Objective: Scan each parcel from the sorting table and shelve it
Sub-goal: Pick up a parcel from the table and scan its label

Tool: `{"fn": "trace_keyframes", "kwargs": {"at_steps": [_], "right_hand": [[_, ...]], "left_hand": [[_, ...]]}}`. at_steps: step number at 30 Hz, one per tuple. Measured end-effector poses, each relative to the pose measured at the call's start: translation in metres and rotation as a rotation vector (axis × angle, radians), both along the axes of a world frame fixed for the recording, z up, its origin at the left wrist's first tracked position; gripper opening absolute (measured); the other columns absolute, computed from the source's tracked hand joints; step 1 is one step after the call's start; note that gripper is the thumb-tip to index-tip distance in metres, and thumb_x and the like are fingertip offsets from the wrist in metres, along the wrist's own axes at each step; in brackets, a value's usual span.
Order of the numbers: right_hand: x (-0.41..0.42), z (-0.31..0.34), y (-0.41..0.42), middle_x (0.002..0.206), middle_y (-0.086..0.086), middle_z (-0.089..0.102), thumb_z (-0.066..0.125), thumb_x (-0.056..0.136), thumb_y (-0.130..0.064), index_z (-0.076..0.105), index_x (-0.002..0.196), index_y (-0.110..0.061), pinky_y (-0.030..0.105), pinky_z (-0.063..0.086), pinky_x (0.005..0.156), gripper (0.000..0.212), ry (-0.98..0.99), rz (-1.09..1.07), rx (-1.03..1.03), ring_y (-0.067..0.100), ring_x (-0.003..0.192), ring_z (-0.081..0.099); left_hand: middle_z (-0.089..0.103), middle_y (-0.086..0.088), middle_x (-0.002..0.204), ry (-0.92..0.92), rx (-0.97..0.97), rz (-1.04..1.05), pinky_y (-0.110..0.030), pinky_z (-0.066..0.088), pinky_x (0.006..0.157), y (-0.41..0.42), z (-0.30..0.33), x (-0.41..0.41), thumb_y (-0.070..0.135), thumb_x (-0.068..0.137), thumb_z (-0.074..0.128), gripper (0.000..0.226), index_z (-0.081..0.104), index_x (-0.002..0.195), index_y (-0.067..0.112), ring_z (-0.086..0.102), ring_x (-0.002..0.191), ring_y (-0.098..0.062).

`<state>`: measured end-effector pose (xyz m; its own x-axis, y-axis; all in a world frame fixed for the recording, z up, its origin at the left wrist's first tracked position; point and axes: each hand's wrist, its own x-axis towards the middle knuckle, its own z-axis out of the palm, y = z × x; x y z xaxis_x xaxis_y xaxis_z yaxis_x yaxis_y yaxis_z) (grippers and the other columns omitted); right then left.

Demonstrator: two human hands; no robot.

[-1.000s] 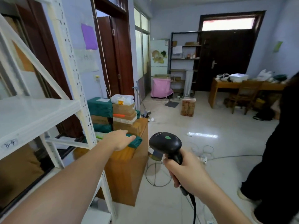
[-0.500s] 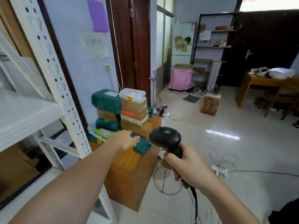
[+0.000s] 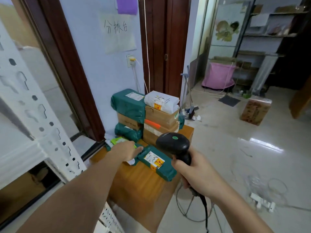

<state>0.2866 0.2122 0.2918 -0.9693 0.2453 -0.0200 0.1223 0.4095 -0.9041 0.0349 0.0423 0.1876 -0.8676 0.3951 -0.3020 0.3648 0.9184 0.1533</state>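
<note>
Along the left edge of the frame stands a white perforated shelf upright [image 3: 42,125], blurred, with a dark wooden door frame [image 3: 67,78] behind it. On the blue wall in the upper centre hangs a paper sign [image 3: 117,31] handwritten "分拣台", under a purple sheet [image 3: 127,5]. Below it, at centre, the wooden surface [image 3: 143,180] carries a stack of parcels: a green-wrapped parcel [image 3: 127,105] on top at left, a white parcel [image 3: 161,101] with handwriting and a yellow-and-red sticker on top at right, and brown cardboard boxes [image 3: 159,121] beneath, one with an orange stripe. The left hand [image 3: 127,151] reaches to the near parcels, its fingers straight and laid flat over a pale green packet [image 3: 117,140], holding nothing. Just right of it lies a flat green parcel [image 3: 156,163] with a white label and a yellow-and-red sticker; the print is too small to read. The right hand [image 3: 193,172] wraps its fingers round the handle of a black barcode scanner [image 3: 174,145], whose head with a green dot hangs over that parcel. At far right, a printed carton [image 3: 255,111] stands on the shiny floor [image 3: 235,148].
</note>
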Motion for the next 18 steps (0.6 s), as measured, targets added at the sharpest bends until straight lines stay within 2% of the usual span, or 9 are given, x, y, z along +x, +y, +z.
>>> {"fn": "trace_keyframes", "kwargs": {"at_steps": [3, 4, 6, 7, 10, 15, 18], "right_hand": [[-0.042, -0.007, 0.014, 0.051, -0.004, 0.055, 0.060, 0.090, -0.020, 0.056, 0.085, -0.035, 0.029, 0.043, 0.045, 0.016, -0.020, 0.033, -0.026, 0.014, 0.045, 0.050], [-0.056, -0.009, 0.018, 0.050, -0.005, 0.056, 0.059, 0.091, -0.019, 0.055, 0.087, -0.036, 0.028, 0.042, 0.043, 0.018, -0.026, 0.051, -0.028, 0.012, 0.044, 0.050], [-0.084, -0.014, 0.028, 0.051, -0.003, 0.057, 0.060, 0.091, -0.020, 0.056, 0.090, -0.035, 0.029, 0.043, 0.044, 0.016, -0.049, 0.082, -0.024, 0.012, 0.043, 0.051], [-0.099, -0.018, 0.033, 0.052, -0.001, 0.057, 0.060, 0.091, -0.021, 0.056, 0.090, -0.034, 0.032, 0.044, 0.046, 0.013, -0.065, 0.097, -0.019, 0.013, 0.044, 0.052], [-0.147, -0.033, 0.050, 0.058, 0.002, 0.058, 0.061, 0.089, -0.026, 0.056, 0.087, -0.031, 0.036, 0.047, 0.055, 0.007, -0.099, 0.158, -0.005, 0.015, 0.050, 0.054], [-0.220, -0.056, 0.074, 0.059, 0.002, 0.055, 0.060, 0.093, -0.021, 0.055, 0.089, -0.024, 0.033, 0.053, 0.053, 0.007, -0.190, 0.291, -0.033, 0.015, 0.048, 0.056], [-0.256, -0.071, 0.082, 0.059, 0.001, 0.056, 0.060, 0.094, -0.022, 0.056, 0.096, -0.027, 0.042, 0.058, 0.059, 0.006, -0.258, 0.369, -0.043, 0.017, 0.050, 0.058]], "left_hand": [[0.057, -0.014, 0.145, -0.051, -0.017, 0.056, -0.043, 0.041, 0.108, 0.002, -0.020, -0.038, 0.071, 0.099, 0.032, 0.074, 0.058, 0.140, 0.014, 0.053, 0.130, -0.030], [0.057, -0.013, 0.144, -0.069, -0.012, 0.066, -0.044, 0.041, 0.109, 0.003, -0.032, -0.051, 0.074, 0.099, 0.030, 0.075, 0.058, 0.138, 0.017, 0.053, 0.129, -0.030], [0.062, -0.013, 0.136, -0.079, -0.049, 0.082, -0.048, 0.045, 0.104, 0.006, -0.049, -0.072, 0.090, 0.085, 0.017, 0.093, 0.061, 0.128, 0.020, 0.058, 0.120, -0.030], [0.065, -0.011, 0.130, -0.076, -0.029, 0.134, -0.047, 0.047, 0.102, 0.008, -0.053, -0.080, 0.089, 0.085, 0.022, 0.090, 0.062, 0.125, 0.018, 0.060, 0.116, -0.029], [0.068, -0.010, 0.123, -0.060, -0.041, 0.217, -0.042, 0.051, 0.099, 0.021, -0.057, -0.098, 0.066, 0.098, 0.044, 0.061, 0.064, 0.125, 0.015, 0.064, 0.114, -0.030], [0.059, -0.015, 0.142, -0.157, -0.016, 0.362, -0.043, 0.044, 0.110, 0.042, -0.067, -0.129, 0.053, 0.106, 0.044, 0.058, 0.056, 0.140, 0.008, 0.055, 0.131, -0.034], [0.046, -0.022, 0.153, -0.197, -0.027, 0.434, -0.040, 0.035, 0.117, 0.053, -0.062, -0.142, 0.039, 0.110, 0.041, 0.058, 0.042, 0.147, -0.006, 0.044, 0.143, -0.036]]}}
